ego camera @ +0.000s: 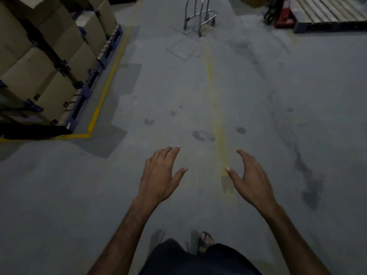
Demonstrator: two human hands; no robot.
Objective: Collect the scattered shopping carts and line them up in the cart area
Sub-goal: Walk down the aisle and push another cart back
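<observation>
The person stands on a dull grey concrete floor (198, 92) with both arms stretched forward and nothing in either hand. The left hand (161, 175) is spread, palm down, its fingers (170, 153) loosely extended and apart; the right hand (251, 179) mirrors it, fingers slightly bent and wide, thumb pointing inward. Neither hand touches anything.

The only cart in view is a silver wire-frame shopping cart (199, 18), standing far ahead at the top of the picture and partly cut off by the frame edge, well apart from the hands. It sits near the far end of a faded yellow painted line (215, 108) that runs along the floor toward the person. No row of parked carts and no marked cart area can be made out, so how many carts have already been lined up cannot be told from this view.

Judging from the empty hands and the gap to the cart, this one has not yet been collected: reaching it, taking its handle and wheeling it to the cart area all seem left to do.

To the left, stacked brown cardboard boxes (39, 56) sit on blue pallets (95, 68) inside a yellow floor border (111, 76). At the upper right lies a pale slatted wooden pallet (327, 10) beside a red object too dim to identify. A sandalled foot (205, 241) shows at the bottom.
</observation>
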